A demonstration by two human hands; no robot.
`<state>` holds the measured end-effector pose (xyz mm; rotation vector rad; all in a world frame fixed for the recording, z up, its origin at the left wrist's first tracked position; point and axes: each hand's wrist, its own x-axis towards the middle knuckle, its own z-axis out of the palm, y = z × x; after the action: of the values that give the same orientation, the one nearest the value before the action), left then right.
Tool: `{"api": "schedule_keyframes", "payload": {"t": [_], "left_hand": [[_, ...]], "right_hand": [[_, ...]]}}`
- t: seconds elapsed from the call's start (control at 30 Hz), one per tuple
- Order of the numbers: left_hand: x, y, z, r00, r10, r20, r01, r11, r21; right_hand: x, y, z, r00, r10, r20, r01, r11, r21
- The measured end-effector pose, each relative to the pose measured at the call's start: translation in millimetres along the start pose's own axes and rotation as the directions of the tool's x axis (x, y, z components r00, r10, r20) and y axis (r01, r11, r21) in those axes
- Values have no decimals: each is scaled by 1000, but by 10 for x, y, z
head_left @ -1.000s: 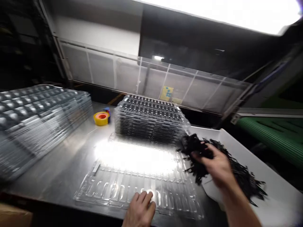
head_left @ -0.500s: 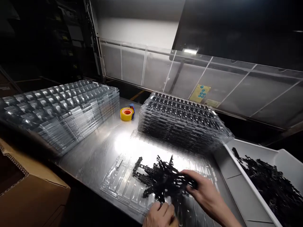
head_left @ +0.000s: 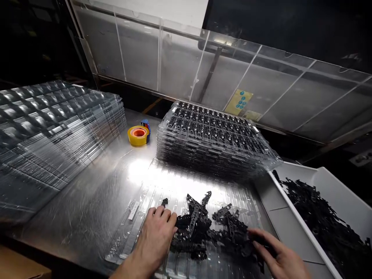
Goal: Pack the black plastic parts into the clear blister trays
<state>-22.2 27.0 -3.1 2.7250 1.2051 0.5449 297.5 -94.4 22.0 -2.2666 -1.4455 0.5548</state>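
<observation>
A loose heap of black perforated plastic parts (head_left: 197,223) lies on a clear plastic tray (head_left: 122,238) on the metal table. My left hand (head_left: 157,234) is at the heap's left side, fingers curled over a black part whose tip pokes out beyond the knuckles. At the heap's right side, my right hand (head_left: 280,252) has thumb and forefinger around the edge of a second clump of black parts (head_left: 232,224). The palms hide some of what both hands grip.
A tall stack of clear trays (head_left: 87,128) stands at left. Behind the heap is a stack of filled trays (head_left: 215,135), with yellow tape (head_left: 138,136) beside it. A white bin (head_left: 293,205) of black parts is at right, a cardboard box (head_left: 23,265) at lower left.
My left hand has moved up and left from the front edge to the heap's left side. My right hand is lower and farther right. The bunched black parts have spread into clumps.
</observation>
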Motion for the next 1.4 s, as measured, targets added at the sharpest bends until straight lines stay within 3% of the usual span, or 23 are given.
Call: {"api": "schedule_keyframes", "payload": {"t": [0.07,0.17,0.27,0.43,0.53,0.6,0.73,0.9,1.0,1.07,1.2,1.27,1.33,1.4], "left_hand": [[-61,-84,38,1000,3,15,-3,1000,-28],[-236,-70,143,990,-67,-121,51,991,-127],[-308,-38,152,958,-192,-211,125,948,-293],[-217,-292,-168,938,-347,-17,298,829,-473],[-307,-574,-362,905,-409,-120,335,856,-395],[-433,-712,-405,891,-424,-159,366,881,-299],[-616,-745,-280,899,-431,-82,384,863,-328],[-509,-584,-144,890,-409,-200,344,892,-293],[-365,-562,-279,914,-320,-248,249,927,-279],[-242,-572,-399,918,-253,-305,176,950,-258],[156,-640,-414,889,-139,-437,148,989,-14],[404,-716,-275,936,-65,-346,120,983,140],[615,-802,-108,979,-21,-203,74,963,260],[738,-868,10,993,7,-118,29,953,302]], "right_hand": [[58,-132,132,997,-76,1,76,997,24],[157,-423,394,979,-201,39,199,979,42],[237,-800,662,924,-363,122,359,932,58],[277,-1310,901,783,-583,214,553,812,190],[278,-1372,948,713,-670,208,612,739,281],[302,-1286,988,692,-685,228,647,728,225],[439,-974,1060,724,-660,200,660,748,75],[603,-867,963,793,-586,169,583,809,73],[636,-1019,850,862,-487,142,470,872,136],[661,-1158,803,885,-457,89,437,881,179],[781,-1488,827,827,-554,100,531,826,188],[882,-1691,901,824,-555,115,546,832,100],[1002,-1902,1008,865,-494,86,499,866,-41],[1120,-2074,1129,896,-441,51,442,878,-185]]}}
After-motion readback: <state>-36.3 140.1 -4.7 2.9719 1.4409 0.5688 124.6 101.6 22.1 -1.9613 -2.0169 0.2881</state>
